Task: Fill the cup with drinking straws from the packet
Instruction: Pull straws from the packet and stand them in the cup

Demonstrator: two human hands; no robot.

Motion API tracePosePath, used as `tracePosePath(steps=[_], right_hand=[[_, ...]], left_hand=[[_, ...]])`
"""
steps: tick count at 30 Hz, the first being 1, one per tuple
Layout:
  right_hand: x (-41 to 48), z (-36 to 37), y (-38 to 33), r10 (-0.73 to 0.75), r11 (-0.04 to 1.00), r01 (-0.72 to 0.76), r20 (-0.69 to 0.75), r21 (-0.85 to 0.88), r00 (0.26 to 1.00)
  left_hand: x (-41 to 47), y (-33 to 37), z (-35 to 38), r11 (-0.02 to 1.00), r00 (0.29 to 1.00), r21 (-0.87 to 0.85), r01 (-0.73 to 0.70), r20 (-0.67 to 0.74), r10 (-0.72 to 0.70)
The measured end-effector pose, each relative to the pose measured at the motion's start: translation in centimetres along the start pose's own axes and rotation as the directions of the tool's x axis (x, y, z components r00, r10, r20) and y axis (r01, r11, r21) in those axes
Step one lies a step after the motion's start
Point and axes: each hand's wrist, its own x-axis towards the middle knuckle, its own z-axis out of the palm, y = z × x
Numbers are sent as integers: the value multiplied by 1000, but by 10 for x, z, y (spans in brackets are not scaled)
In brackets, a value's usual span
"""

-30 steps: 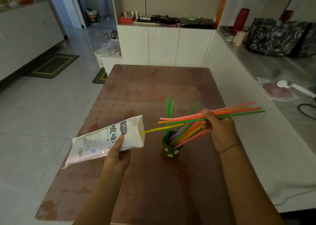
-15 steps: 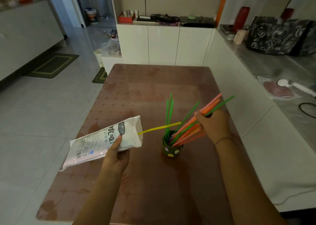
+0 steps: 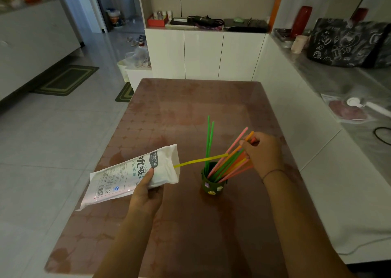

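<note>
Head view: I look down over both forearms at a brown table [image 3: 190,108].
Packet: the white straw packet [image 3: 127,176] is held off the table at the left. It lies slanted, with its open mouth turned toward the cup.
Left hand: my view shows the left hand [image 3: 146,195] gripping the packet near its mouth, thumb on top over the print and the other fingers curled underneath.
Yellow straw: one yellow straw [image 3: 201,160] sticks out of the packet mouth. Its free end reaches across above the cup, not in it.
Cup: a small dark green cup [image 3: 212,186] stands upright on the table, just right of the packet mouth.
Green straws: two green straws [image 3: 208,142] stand nearly upright in the cup.
Bundle: a bundle of pink, orange and green straws [image 3: 230,163] has its lower ends inside the cup and leans right.
Right hand: the right hand [image 3: 264,153] has its fingers curled round the bundle's upper part, pinching it together, and the tips poke out above them.
Progress: I judge the filling well along. The bundle needs letting go and the yellow straw needs moving over. I cannot tell how many straws remain in the packet.
</note>
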Motion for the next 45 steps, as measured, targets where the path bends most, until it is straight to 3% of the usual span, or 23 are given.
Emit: tracePosePath(steps=[2,9,14,17,21,24,26,27,33,41,45], right_hand=[[0,-2,-3,-28,998,28,1,-63,1000],[3,-13,-10,-22,996,33,-135,85,991],[5,-1,-2,-61,998,61,-11,-25,998],[0,-4,-5,-83,996,80,-72,-37,994],[-10,-13,-20,-49,970,99,-217,221,975],[-28,2,-31,110,778,-40,-72,627,991],[-42,15,-35,214,623,-197,78,757,974],[-47,20,-37,225,602,-241,128,761,966],[-59,31,-55,56,731,-153,166,665,985],[-60,36,-56,19,767,-179,256,616,966],[-64,36,-60,15,714,-156,208,683,978]], left_hand=[[-1,-2,2,1000,1000,11,8,-4,-8],[-1,-3,3,1000,999,-6,12,-29,-13],[-4,-5,8,1000,1000,-4,21,-16,-21],[-5,-5,11,1000,1000,6,14,0,-14],[-5,-3,14,1000,1000,-17,2,5,-2],[-7,-1,21,999,1000,-44,-5,11,5],[-9,0,27,999,1000,-49,-4,21,5],[-10,0,29,999,1000,-47,-2,23,3],[-14,-5,37,999,999,-46,19,29,-18],[-23,-11,47,999,996,-38,31,86,-27],[-25,-15,50,999,995,-29,32,98,-29]])
